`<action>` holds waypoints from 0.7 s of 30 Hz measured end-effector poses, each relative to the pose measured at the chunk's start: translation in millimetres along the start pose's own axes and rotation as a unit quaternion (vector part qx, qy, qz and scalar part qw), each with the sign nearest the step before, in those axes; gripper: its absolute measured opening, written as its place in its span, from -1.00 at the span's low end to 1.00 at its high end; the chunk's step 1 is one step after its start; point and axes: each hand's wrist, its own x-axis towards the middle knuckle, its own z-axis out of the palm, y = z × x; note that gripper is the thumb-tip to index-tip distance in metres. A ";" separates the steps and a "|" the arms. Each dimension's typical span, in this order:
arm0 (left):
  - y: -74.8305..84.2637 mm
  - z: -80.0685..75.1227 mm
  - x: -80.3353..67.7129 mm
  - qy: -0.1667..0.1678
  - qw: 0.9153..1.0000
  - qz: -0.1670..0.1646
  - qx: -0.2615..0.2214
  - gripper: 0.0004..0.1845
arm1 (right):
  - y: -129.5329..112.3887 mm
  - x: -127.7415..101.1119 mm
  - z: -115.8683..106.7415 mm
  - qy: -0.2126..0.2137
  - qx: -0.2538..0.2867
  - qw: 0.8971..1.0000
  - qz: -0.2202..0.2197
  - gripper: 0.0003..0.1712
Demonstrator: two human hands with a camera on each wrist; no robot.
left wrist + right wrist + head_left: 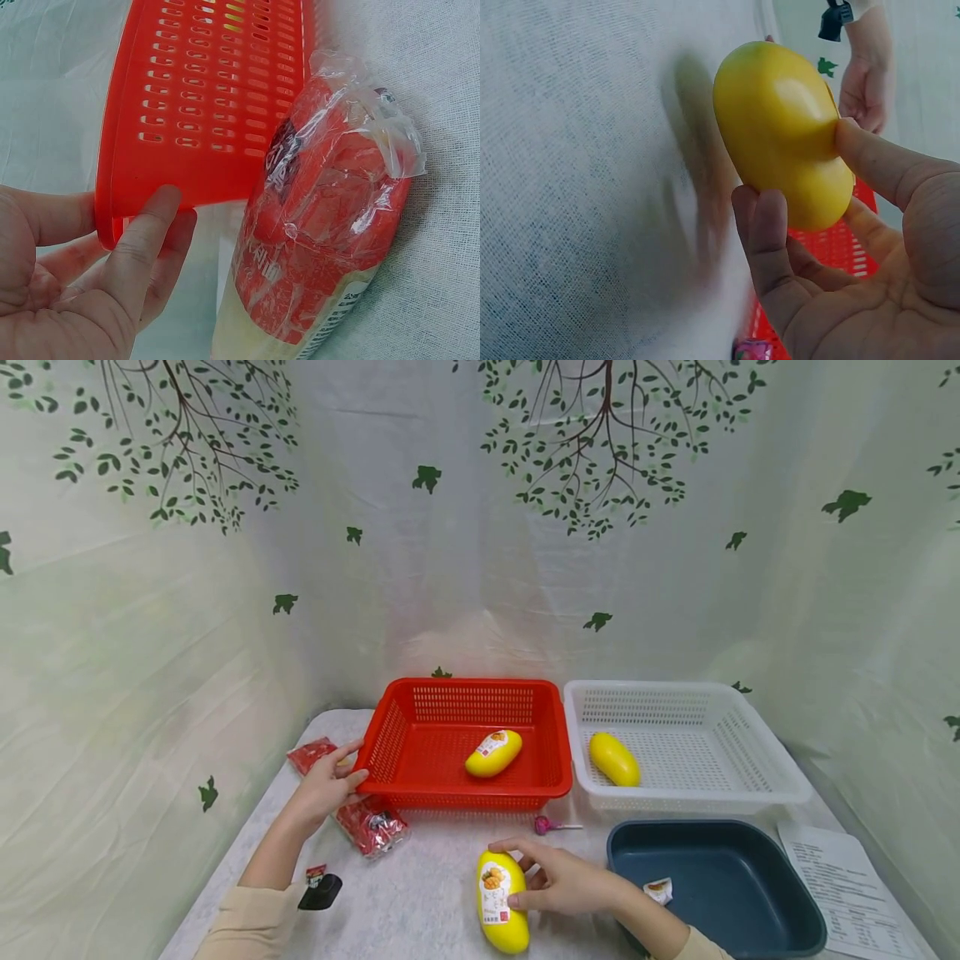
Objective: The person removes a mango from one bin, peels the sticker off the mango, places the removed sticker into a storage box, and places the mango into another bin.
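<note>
My right hand (562, 878) grips a yellow mango-shaped pack (512, 933) by its sides, over the front of the table. A white label with a fruit picture faces up on it; the right wrist view shows its smooth, plain underside. At the near left corner of the red basket (465, 802), my left hand (324, 789) pinches the rim, thumb on one side and fingers on the other. One more labelled yellow pack (505, 758) lies inside that basket. Close by the left hand, a red plastic-wrapped packet (322, 225) rests against the basket's side.
Right of the red basket stands a white basket (690, 795) holding a yellow pack (615, 760). In front of it is a dark blue tray (720, 885) with a small white wrapper (658, 891). A lollipop (543, 825), another red packet (309, 755) and a printed sheet (847, 885) lie around.
</note>
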 end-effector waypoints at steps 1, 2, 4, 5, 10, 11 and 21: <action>-0.4 0.0 0.2 0.000 1.000 0.001 0.001 -0.23 | 1.0 0.1 0.8 -0.001 0.000 1.000 0.001 -0.27; -0.8 0.0 0.5 0.001 1.000 0.001 0.002 -0.23 | 2.0 0.3 1.5 -0.001 0.000 1.000 0.001 -0.27; -1.4 0.1 1.1 0.001 1.000 0.002 0.003 -0.23 | 3.8 0.8 2.7 -0.002 0.001 1.000 0.000 -0.27; -1.5 0.2 1.3 0.001 1.000 0.003 0.003 -0.23 | 4.6 1.0 3.1 -0.003 0.000 1.000 -0.002 -0.27; -1.9 0.4 1.3 -0.001 1.000 0.005 0.003 -0.24 | 6.2 1.3 4.7 -0.006 0.000 1.000 0.003 -0.26; -1.9 0.5 1.2 -0.001 1.000 0.006 0.005 -0.24 | 6.2 1.4 4.9 -0.006 -0.002 1.000 0.006 -0.26; -0.1 0.9 -0.7 0.000 1.000 0.004 0.002 -0.24 | 8.4 2.2 5.1 -0.007 -0.005 1.000 0.021 -0.26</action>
